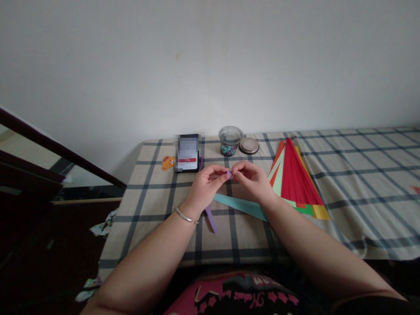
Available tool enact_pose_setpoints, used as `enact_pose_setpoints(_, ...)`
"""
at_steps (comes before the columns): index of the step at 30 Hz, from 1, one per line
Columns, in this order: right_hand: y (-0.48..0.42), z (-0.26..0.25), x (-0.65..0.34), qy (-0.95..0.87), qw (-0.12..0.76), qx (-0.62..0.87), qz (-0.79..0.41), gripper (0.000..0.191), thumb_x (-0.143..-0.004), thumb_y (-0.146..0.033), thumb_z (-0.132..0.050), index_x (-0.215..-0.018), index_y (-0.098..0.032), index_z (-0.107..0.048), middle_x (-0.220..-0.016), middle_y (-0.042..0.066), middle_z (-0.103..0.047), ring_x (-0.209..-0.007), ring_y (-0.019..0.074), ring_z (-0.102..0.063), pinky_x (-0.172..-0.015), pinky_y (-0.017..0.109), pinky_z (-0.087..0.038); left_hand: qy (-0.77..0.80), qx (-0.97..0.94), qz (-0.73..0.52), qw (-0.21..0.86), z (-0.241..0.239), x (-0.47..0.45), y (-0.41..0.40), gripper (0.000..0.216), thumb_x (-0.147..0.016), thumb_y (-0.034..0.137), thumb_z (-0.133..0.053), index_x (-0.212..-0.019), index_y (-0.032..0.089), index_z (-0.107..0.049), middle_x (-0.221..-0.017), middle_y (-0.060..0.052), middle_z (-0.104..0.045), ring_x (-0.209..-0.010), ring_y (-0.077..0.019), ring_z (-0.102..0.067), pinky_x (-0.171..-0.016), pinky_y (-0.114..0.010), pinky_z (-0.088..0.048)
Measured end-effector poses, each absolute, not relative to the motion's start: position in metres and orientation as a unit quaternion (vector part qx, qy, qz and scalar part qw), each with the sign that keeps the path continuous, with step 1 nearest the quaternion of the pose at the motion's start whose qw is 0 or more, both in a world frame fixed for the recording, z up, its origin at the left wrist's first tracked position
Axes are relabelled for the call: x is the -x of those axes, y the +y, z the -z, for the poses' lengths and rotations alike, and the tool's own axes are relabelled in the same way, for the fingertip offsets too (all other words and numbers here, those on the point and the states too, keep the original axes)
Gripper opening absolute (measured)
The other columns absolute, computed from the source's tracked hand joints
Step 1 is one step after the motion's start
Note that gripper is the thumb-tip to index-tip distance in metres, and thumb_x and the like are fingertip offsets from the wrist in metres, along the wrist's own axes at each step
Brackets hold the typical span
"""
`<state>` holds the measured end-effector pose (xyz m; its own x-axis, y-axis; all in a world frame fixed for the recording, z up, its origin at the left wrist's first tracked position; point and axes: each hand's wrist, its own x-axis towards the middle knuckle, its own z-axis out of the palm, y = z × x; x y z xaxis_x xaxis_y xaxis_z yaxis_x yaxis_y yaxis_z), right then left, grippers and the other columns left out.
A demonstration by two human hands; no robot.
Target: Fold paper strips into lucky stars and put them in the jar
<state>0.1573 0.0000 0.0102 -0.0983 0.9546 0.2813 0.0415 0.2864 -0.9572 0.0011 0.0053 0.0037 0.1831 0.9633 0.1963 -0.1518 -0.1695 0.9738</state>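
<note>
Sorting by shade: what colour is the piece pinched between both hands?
The piece is purple, clearest in the head view.

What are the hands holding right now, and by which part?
The left hand and right hand pinch a small purple piece from either side; they cover too much to tell exactly which part.

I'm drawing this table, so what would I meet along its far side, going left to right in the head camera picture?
Orange bear picture → dark device with a screen → clear tub → round lid → fan of coloured strips.
</note>
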Motion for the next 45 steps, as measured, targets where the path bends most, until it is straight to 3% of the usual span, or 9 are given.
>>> enact_pose_setpoints(22, 0.0015, -0.0109, -0.1559, -0.553, 0.532, 0.384, -0.513, 0.026, -0.070, -0.040, -0.075, -0.071, -0.018, -0.062, -0.066, -0.001, -0.058, -0.059, 0.0093, -0.052, -0.058, 0.024, -0.045, 0.341, -0.480, -0.545, 0.597, -0.0010, -0.0052, 0.0038, 0.024, -0.067, 0.033, -0.080, -0.080, 0.016, -0.069, -0.079, -0.001, -0.071, -0.074, -0.0108, -0.065, -0.075, -0.025, -0.053)
enact_pose_setpoints(33, 0.0011, -0.0118, -0.1566, -0.549, 0.524, 0.397, -0.515, 0.028, -0.068, -0.042, -0.075, -0.072, -0.018, -0.062, -0.067, -0.001, -0.059, -0.060, 0.0100, -0.053, -0.058, 0.024, -0.046, 0.355, -0.523, -0.536, 0.560, 0.0009, -0.0025, 0.0060, 0.025, -0.070, 0.034, -0.077, -0.084, 0.016, -0.068, -0.085, -0.003, -0.072, -0.079, -0.0141, -0.067, -0.081, -0.030, -0.053)
enact_pose_setpoints(45, 0.0029, -0.0096, -0.1566, -0.542, 0.520, 0.402, -0.524, 0.031, -0.067, -0.046, -0.076, -0.070, -0.018, -0.062, -0.067, -0.001, -0.060, -0.059, 0.0100, -0.053, -0.057, 0.025, -0.044, 0.372, -0.540, -0.534, 0.533, -0.0036, -0.0022, 0.0044, 0.026, -0.069, 0.037, -0.077, -0.081, 0.017, -0.068, -0.083, -0.004, -0.073, -0.078, -0.0157, -0.069, -0.078, -0.030, -0.056)
